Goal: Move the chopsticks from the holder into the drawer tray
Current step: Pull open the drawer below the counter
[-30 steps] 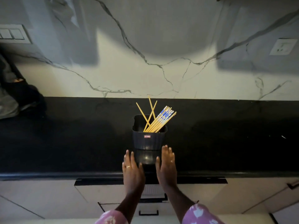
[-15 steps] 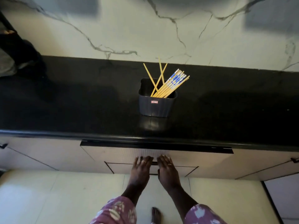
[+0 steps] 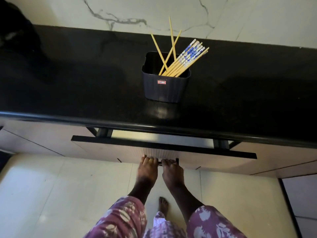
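A dark ribbed holder stands on the black counter with several yellow chopsticks leaning out of it, some with blue patterned tops. Below the counter edge the drawer is pulled out a little, showing a narrow gap; its inside is hidden. My left hand and my right hand sit side by side with the fingers curled over the black drawer handle.
A marble wall rises behind the counter. A dark object lies at the counter's far left. Closed cabinet fronts flank the drawer. Pale floor tiles and my bare foot lie below.
My hands came down from the counter to the drawer handle and closed on it. The drawer has slid out a little toward me. The view tilted downward.
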`<action>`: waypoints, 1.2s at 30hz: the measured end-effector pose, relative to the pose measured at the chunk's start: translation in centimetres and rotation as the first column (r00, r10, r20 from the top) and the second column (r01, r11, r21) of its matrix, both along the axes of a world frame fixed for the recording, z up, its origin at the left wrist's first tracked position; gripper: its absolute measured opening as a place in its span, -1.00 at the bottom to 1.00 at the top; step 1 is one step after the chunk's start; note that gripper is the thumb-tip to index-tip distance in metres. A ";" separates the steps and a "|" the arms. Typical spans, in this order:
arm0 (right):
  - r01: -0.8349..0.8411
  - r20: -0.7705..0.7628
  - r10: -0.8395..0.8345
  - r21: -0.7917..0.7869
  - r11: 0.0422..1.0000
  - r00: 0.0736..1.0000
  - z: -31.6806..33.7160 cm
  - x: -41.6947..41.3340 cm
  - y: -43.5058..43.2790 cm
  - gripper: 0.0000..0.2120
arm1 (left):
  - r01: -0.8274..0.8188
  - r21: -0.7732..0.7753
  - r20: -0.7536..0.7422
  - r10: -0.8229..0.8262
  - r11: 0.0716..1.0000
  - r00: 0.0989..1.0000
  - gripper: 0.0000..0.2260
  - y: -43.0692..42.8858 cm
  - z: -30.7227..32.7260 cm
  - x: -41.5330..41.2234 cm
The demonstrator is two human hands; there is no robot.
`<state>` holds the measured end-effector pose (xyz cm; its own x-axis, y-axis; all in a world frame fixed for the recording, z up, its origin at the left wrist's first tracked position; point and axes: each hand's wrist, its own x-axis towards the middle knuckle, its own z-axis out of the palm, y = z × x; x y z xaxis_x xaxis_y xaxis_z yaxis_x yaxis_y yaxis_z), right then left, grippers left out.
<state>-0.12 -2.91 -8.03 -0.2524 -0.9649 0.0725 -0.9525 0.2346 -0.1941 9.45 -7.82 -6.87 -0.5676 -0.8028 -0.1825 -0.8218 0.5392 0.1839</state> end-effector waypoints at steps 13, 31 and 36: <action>-0.060 -0.043 0.057 -0.076 0.995 0.997 0.4 6.7 13.1 -0.87 | 0.198 -0.384 -0.266 -0.314 0.902 0.911 -0.68 12.9 -0.7 8.9; -0.248 -0.066 0.240 -0.299 0.921 0.969 5.7 9.3 23.6 -0.74 | -0.072 -0.243 -0.055 0.060 0.967 0.997 -0.56 22.0 5.8 13.8; -0.323 -0.076 0.314 -0.245 0.914 0.946 6.3 10.6 27.3 -0.66 | -0.118 -0.168 -0.065 0.109 0.979 0.992 -0.39 25.9 5.4 15.6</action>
